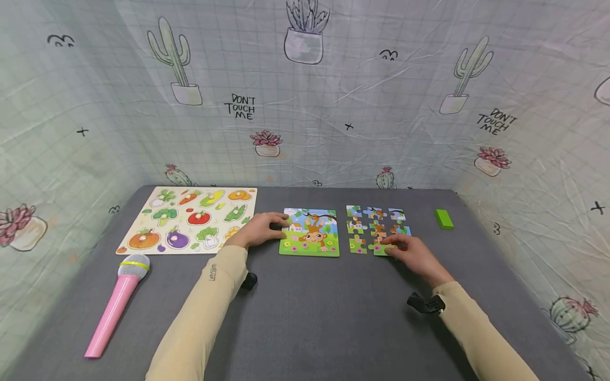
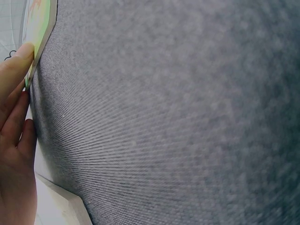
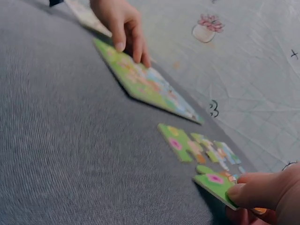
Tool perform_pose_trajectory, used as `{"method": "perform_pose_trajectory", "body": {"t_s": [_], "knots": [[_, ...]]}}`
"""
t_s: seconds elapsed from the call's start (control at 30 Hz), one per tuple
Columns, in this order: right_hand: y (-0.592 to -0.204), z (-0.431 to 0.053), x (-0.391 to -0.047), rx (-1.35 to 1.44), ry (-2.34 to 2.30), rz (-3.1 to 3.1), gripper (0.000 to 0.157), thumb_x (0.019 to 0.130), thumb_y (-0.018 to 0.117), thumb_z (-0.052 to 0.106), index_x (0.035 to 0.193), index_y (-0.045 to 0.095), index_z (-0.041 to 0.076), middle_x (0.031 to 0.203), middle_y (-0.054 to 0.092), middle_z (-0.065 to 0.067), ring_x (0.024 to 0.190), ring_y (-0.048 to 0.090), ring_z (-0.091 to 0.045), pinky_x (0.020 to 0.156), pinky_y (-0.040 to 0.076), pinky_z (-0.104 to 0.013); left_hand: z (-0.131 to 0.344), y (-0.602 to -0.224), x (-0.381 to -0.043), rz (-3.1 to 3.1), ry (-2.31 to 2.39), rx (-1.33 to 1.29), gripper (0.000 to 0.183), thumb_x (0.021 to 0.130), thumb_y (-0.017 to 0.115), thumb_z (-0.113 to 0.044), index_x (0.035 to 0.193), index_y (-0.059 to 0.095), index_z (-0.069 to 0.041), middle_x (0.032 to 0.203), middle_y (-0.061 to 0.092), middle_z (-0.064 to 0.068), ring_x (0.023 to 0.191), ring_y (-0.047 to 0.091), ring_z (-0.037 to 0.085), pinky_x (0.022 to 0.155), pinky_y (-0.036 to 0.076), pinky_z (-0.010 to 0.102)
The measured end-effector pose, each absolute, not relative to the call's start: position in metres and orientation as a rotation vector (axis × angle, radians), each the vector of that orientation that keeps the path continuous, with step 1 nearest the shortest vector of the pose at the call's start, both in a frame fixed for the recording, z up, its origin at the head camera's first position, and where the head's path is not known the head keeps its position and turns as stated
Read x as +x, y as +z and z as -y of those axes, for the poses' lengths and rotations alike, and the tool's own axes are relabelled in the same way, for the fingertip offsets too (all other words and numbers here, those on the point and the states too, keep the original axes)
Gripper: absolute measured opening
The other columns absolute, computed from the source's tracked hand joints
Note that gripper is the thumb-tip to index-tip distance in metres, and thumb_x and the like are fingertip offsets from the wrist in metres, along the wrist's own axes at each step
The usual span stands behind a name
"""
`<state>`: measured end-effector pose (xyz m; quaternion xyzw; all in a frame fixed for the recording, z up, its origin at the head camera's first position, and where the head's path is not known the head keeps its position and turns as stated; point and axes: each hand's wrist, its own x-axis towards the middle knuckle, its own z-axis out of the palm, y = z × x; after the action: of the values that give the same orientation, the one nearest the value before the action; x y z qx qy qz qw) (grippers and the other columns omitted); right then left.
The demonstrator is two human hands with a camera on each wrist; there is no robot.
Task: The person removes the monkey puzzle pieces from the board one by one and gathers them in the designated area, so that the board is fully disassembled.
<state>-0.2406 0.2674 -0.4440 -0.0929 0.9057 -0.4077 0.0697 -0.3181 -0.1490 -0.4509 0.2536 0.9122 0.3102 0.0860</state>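
My left hand (image 1: 257, 229) rests at the left edge of a square puzzle board (image 1: 308, 247) with a monkey picture. In the left wrist view the thumb (image 2: 23, 52) lies on the board's edge, the other fingers extended beside it. My right hand (image 1: 411, 254) pinches a green puzzle piece (image 3: 213, 185) with a pink flower, at the front of a group of loose puzzle pieces (image 1: 355, 226). In the right wrist view that piece is tilted, a dark shadow beneath its near edge. Part of it hides behind the thumb and fingers.
A vegetable puzzle board (image 1: 162, 205) lies at the back left, close to the left forearm. In front of it is a pink toy microphone (image 1: 114, 309). A green block (image 1: 444, 219) sits at the right. Patterned cloth (image 1: 314, 106) hangs behind the grey tabletop (image 1: 305, 317).
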Motion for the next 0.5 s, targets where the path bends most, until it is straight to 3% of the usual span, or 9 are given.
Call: {"method": "perform_pose_trajectory", "body": {"t_s": [0.2,0.5], "knots": [[-0.4487,-0.2651,-0.2455,-0.335,-1.115,-2.865,0.024,0.093,0.067,0.011,0.116,0.070,0.004,0.122,0.062,-0.019,0.099,0.064,-0.031,0.080,0.054,-0.043,0.1475,-0.4499,-0.3179,-2.711,0.924,0.748,0.037,0.090,0.072,-0.022,0.124,0.068,-0.008,0.145,0.050,0.006,0.139,0.039,0.029,0.116,0.032,0.045],[-0.4524,-0.2635,-0.2462,-0.285,-1.041,-2.925,0.022,0.092,0.068,0.014,0.113,0.072,0.011,0.119,0.061,-0.014,0.101,0.058,-0.029,0.083,0.050,-0.048,0.1477,-0.4494,-0.3184,-2.720,0.907,0.755,0.037,0.091,0.072,-0.022,0.124,0.068,-0.007,0.145,0.051,0.006,0.138,0.039,0.029,0.116,0.032,0.045]]}}
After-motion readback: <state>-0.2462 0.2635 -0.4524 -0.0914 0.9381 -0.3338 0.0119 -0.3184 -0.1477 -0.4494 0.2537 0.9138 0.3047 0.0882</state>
